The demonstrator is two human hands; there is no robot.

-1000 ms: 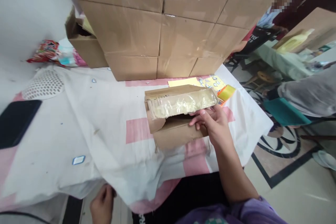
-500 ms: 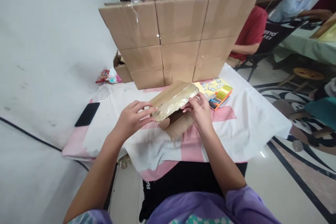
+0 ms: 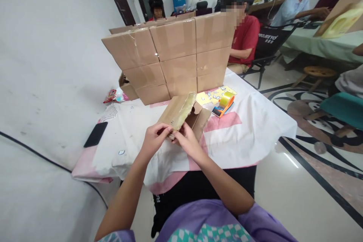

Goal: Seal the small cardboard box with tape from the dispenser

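A small open cardboard box (image 3: 173, 110) is tilted on the table in front of me, with clear tape along the edge of its raised flap. My left hand (image 3: 155, 136) pinches the box's near left corner between thumb and fingers. Close beside it, my right hand (image 3: 185, 138) grips the same taped edge, its thumb near the left fingers and some fingers hidden under the flap. To the right of the box lies an orange tape dispenser (image 3: 226, 104) with a roll of yellowish tape. Behind the box stands a wall of joined cardboard boxes (image 3: 178, 60).
A black phone (image 3: 95, 134) lies at the left on the pink and white tablecloth (image 3: 224, 147). Snack packets (image 3: 115, 95) sit by the wall. Beyond the cardboard, a person in a red shirt (image 3: 246, 39) sits on a black chair (image 3: 266, 41). A wooden stool (image 3: 319, 72) stands at the right.
The small box has turned so its taped edge points away from me. My right hand has slid along that edge toward my left hand. The camera view has shifted too.
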